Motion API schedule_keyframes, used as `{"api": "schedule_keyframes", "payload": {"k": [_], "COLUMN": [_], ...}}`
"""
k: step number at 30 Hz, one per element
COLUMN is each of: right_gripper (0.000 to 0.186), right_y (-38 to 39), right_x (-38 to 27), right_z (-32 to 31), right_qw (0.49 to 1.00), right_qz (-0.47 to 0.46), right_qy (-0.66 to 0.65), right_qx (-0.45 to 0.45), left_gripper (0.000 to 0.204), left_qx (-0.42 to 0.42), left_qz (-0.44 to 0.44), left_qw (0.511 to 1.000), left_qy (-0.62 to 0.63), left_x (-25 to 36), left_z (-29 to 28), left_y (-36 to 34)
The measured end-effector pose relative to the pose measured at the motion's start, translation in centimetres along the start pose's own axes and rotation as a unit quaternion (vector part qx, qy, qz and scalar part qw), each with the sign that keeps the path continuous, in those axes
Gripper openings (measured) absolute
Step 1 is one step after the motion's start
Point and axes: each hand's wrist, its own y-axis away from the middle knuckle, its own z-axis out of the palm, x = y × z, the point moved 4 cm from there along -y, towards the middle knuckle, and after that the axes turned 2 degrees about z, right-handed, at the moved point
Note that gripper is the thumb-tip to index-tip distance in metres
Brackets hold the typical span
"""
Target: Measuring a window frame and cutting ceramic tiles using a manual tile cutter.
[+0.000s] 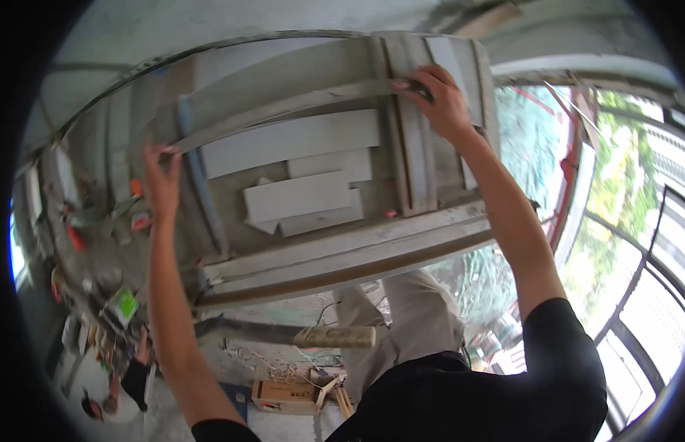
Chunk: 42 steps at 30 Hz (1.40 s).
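Head view: our left hand (163, 180) pinches one strip (283, 108) at its left end, fingertips nearly together; our right hand (443, 103) curls around one dark object (419, 90) at its right end. Nearer us, on one table (377, 195), we count at least four white pieces (298, 197), bare room beside, front edge (342, 276) close.

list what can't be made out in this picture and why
All in the head view:
Dark object in the right hand: partly covered by fingers, kind unclear.
Left hand: blurred; whether it grips the pale strip can't be told.
Feet: hidden beyond the front board.
Red item: too small, blurred.
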Motion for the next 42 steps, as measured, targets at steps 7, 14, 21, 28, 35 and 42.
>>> {"api": "schedule_keyframes", "payload": {"k": [7,14,21,28,35,42], "right_gripper": [0.033,0.031,0.041,0.044,0.046,0.046], "right_y": [0.1,1.0,8.4,12.7,13.5,13.9], "right_x": [0.7,0.9,-0.1,-1.0,0.2,0.2], "right_z": [-0.5,-0.3,-1.6,-1.9,-1.7,-1.4], "right_qw": [0.999,0.999,0.994,0.985,0.987,0.988], "right_qz": [-0.005,-0.020,-0.035,-0.055,-0.005,-0.028], "right_qy": [0.019,0.026,0.012,-0.001,-0.026,-0.045], "right_qx": [-0.047,-0.031,-0.102,-0.163,-0.157,-0.142], "left_gripper": [0.074,0.069,0.068,0.069,0.053,0.039], "left_qx": [-0.028,-0.036,-0.144,-0.187,-0.212,-0.240], "left_qz": [0.046,0.014,0.017,0.023,-0.024,0.026], "left_qw": [0.998,0.998,0.987,0.981,0.974,0.961], "left_qy": [0.041,0.044,-0.073,-0.043,-0.075,-0.132], "left_x": [1.1,0.5,1.9,2.6,1.7,1.4], "left_z": [0.7,0.1,-1.2,-2.8,-2.3,-3.6], "left_y": [0.7,2.5,5.8,9.7,9.9,9.8]}}
